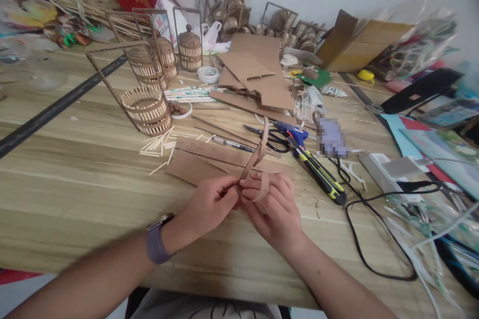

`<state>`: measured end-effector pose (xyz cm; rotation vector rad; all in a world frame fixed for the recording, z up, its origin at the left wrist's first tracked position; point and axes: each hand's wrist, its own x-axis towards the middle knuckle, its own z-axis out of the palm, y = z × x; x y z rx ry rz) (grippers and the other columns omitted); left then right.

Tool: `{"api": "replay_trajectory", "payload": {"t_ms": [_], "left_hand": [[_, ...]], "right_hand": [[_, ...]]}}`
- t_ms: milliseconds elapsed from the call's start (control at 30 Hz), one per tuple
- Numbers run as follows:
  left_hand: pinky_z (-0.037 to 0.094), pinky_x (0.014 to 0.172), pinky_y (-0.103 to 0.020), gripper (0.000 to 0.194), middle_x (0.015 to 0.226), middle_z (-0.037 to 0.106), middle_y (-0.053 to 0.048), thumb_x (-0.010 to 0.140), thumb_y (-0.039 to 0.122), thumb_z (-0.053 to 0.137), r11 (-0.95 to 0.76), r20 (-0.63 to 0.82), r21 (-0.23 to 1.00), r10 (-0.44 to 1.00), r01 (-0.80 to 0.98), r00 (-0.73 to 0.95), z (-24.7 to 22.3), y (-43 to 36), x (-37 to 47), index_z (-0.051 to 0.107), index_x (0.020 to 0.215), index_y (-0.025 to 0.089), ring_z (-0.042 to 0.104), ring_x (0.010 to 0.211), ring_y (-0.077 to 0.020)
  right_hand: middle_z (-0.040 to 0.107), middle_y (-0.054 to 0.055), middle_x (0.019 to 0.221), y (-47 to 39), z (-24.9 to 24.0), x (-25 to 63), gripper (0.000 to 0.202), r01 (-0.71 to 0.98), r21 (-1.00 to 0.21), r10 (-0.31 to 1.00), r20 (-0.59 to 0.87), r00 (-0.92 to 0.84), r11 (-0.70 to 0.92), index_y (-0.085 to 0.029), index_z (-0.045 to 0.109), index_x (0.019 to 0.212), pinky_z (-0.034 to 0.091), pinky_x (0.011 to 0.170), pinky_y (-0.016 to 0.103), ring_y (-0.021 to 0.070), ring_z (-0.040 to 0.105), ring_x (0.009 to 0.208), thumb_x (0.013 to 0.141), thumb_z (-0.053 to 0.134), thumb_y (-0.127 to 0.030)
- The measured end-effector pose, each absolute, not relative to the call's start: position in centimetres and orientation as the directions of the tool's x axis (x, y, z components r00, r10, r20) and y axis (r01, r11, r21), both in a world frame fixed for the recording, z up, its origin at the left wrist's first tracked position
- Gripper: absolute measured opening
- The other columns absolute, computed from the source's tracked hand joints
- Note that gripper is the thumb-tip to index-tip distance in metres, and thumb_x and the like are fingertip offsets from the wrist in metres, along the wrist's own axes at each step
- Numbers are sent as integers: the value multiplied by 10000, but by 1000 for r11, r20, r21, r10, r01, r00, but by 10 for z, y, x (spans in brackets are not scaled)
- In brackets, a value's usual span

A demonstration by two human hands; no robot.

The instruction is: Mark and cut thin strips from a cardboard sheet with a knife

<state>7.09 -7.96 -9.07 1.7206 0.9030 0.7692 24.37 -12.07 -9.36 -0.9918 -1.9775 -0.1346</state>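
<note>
A thin, curled brown cardboard strip (264, 143) is pinched between my two hands above the front of the table. My left hand (213, 203), with a watch on its wrist, closes thumb and fingers on the strip's lower part. My right hand (275, 207) grips the strip beside it, and a loop of the strip curls over its fingers. Just beyond the hands lie flat cardboard pieces (196, 167) and a pen (232, 143). Short wooden sticks (155, 145) are scattered to the left, by an open bucket of sticks and cardboard (145, 111) with a tall handle.
Right of my hands lie a yellow-black cutter (320, 174), black scissors (275, 139), a blue glue gun (294, 131) and a black cable (359, 249). Farther back are lidded buckets (190, 51), white tape rolls (208, 75), cardboard sheets (258, 55) and an open box (359, 45).
</note>
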Motion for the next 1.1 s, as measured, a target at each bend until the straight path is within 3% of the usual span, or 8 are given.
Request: {"api": "replay_trajectory", "payload": {"t_ms": [200,367,433,600,767,867,1000,1100], "left_hand": [[371,567,-236,268,622,587,11,889,278,417,-243,71,931,852,271,518,-92,-80,70,556,678,189,544,599,-139],[360,569,-235,265,621,591,14,897,258,433,-302,105,913,825,276,555,-95,-80,68,594,700,184,544,594,-134],[360,571,-234,265,623,579,19,913,265,438,-307,112,912,825,274,554,-95,-80,68,579,702,187,530,593,-131],[374,577,-229,252,674,603,24,942,298,458,-258,96,937,838,235,538,-94,-80,70,529,722,199,537,613,-130],[415,621,-234,252,733,662,1,958,298,439,-235,77,945,836,229,543,-94,-81,71,607,810,185,588,668,-147],[416,621,-233,278,720,657,-2,959,299,440,-232,73,945,836,231,544,-94,-81,71,599,761,185,587,662,-146],[411,615,-226,266,655,623,20,931,241,447,-228,81,952,832,205,549,-95,-80,70,605,725,183,575,620,-132],[401,605,-228,262,655,641,14,893,210,442,-265,101,939,822,218,561,-95,-79,69,618,701,183,586,623,-135]], "right_hand": [[795,18,945,-122,-90,243,190,699,-356,658,721,-216,620,-248,603,1016,476,887,400,203,731,965,923,608,-82],[778,9,917,-122,-94,243,115,593,-638,805,592,-32,492,-271,639,956,557,837,365,191,737,937,973,580,-174],[777,9,924,-122,-95,244,111,540,-692,827,562,-11,478,-275,643,952,576,816,360,193,740,927,974,583,-185],[779,14,947,-121,-93,244,168,585,-579,768,629,-121,567,-277,611,979,556,839,388,204,740,936,926,601,-117],[786,48,1022,-121,-94,243,187,689,-373,668,712,-216,621,-272,600,1023,509,846,421,235,738,969,912,641,-127],[791,54,1047,-120,-96,243,201,720,-306,635,735,-237,623,-265,593,1030,489,853,424,235,736,983,913,657,-115],[802,29,1001,-119,-95,244,193,723,-302,631,740,-233,621,-260,593,1020,473,883,418,216,748,947,923,640,-99],[799,18,972,-120,-93,245,174,698,-421,706,688,-171,579,-269,605,1017,497,885,415,217,754,951,937,614,-115]]}}
